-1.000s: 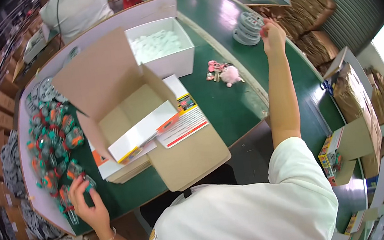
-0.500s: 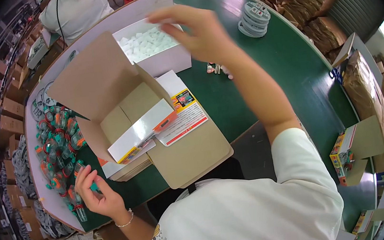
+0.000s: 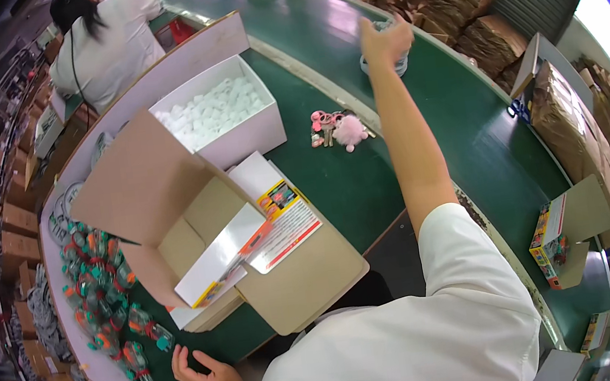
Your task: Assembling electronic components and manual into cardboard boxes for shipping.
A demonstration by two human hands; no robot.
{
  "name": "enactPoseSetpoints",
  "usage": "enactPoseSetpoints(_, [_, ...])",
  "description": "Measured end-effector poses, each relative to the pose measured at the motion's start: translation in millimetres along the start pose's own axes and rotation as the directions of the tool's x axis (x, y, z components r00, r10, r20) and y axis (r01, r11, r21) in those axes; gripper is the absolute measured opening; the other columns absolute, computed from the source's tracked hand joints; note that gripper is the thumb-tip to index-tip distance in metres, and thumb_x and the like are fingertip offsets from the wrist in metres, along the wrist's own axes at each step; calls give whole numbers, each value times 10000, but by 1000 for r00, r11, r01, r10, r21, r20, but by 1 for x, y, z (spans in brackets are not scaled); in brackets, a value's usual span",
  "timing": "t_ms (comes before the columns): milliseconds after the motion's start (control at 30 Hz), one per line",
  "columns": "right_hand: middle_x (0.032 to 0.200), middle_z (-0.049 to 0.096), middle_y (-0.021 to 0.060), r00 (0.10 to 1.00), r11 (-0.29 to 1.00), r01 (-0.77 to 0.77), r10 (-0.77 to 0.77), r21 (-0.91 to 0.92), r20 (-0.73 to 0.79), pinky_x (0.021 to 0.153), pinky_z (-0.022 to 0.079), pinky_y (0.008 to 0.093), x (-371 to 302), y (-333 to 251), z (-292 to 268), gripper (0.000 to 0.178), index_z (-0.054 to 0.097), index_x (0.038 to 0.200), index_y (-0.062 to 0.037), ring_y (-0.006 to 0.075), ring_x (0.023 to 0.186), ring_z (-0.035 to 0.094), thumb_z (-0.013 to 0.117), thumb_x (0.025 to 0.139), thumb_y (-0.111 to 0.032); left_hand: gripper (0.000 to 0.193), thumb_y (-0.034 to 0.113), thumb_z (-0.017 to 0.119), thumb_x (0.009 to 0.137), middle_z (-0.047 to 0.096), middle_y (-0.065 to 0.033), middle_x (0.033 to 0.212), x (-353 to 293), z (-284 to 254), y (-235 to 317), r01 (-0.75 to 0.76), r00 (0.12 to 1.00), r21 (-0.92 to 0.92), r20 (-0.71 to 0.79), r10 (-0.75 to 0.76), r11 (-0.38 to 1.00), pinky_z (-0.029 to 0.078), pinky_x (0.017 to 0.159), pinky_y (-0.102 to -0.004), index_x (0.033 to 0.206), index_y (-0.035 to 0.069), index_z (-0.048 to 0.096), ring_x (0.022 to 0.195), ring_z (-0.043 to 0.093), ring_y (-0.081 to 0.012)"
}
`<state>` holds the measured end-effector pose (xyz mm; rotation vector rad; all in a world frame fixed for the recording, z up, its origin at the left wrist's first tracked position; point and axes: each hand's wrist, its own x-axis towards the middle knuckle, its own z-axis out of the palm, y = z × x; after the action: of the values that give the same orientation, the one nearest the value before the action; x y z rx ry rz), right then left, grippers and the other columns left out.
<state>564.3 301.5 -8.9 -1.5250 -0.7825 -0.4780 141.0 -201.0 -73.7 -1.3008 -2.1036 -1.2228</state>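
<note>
My right hand (image 3: 387, 43) is stretched far out, its fingers closed round the upper part of a stack of round pale grey discs (image 3: 401, 67); the hand hides most of the stack. My left hand (image 3: 209, 371), fingers loosely curved and apart, holds nothing. Nearest to it lie small clear bottle-shaped items (image 3: 148, 325) with green and orange parts, part of a heap (image 3: 97, 292) along the left edge. In front of me an open cardboard box (image 3: 221, 252), white outside with orange and yellow print, rests on flat folded cartons (image 3: 316, 280).
A white box (image 3: 245, 125) filled with small white pieces stands behind the open box. Keys with a pink pompom (image 3: 349, 132) lie right of it on the green table (image 3: 352, 200). An open printed carton (image 3: 549, 252) stands far right. Another person (image 3: 113, 50) sits beyond the partition.
My right hand has swung right and away from above the white box to the disc stack. My left hand has shifted slightly right and nearer my body. The whole view has shifted.
</note>
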Motion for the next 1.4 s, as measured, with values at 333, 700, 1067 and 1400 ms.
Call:
enactPoseSetpoints(333, [1125, 658, 48, 158, 486, -859, 549, -161, 820, 1014, 387, 460, 82, 95, -56, 741, 629, 1214, -120, 205, 1103, 570, 799, 670, -594, 191, 25, 571, 943, 608, -169, 1128, -5, 15, -3, 91, 994, -4, -60, -91, 996, 425, 958, -401, 1122, -39, 592, 1066, 564, -306])
enactPoseSetpoints(700, [1206, 656, 38, 78, 569, -721, 635, -396, 769, 1011, 337, 410, 82, 83, -56, 764, 644, 1200, -145, 189, 1124, 564, 788, 632, -635, 181, 12, 588, 925, 617, -155, 1102, -5, 17, -1, 92, 994, 0, -58, -92, 996, 438, 935, -392, 1098, -35, 606, 1037, 572, -298])
enactPoseSetpoints(1067, [1303, 609, 129, 81, 630, -704, 529, -327, 845, 915, 468, 403, 74, 64, -69, 862, 609, 1241, -22, 233, 1051, 643, 861, 580, -515, 163, 3, 598, 893, 624, -164, 1086, -3, 15, 3, 87, 993, 5, -79, -86, 996, 457, 905, -407, 1050, -40, 591, 1006, 583, -313])
enactPoseSetpoints(1400, [866, 723, 110, 527, 839, -543, 376, -38, 762, 670, 551, 301, 60, 89, -34, 403, 698, 876, 10, 189, 711, 691, 869, 660, -286, 167, -11, 603, 873, 632, -162, 1063, 0, 18, 5, 66, 994, -20, -91, -67, 998, 458, 904, -407, 1038, -39, 596, 995, 582, -316])
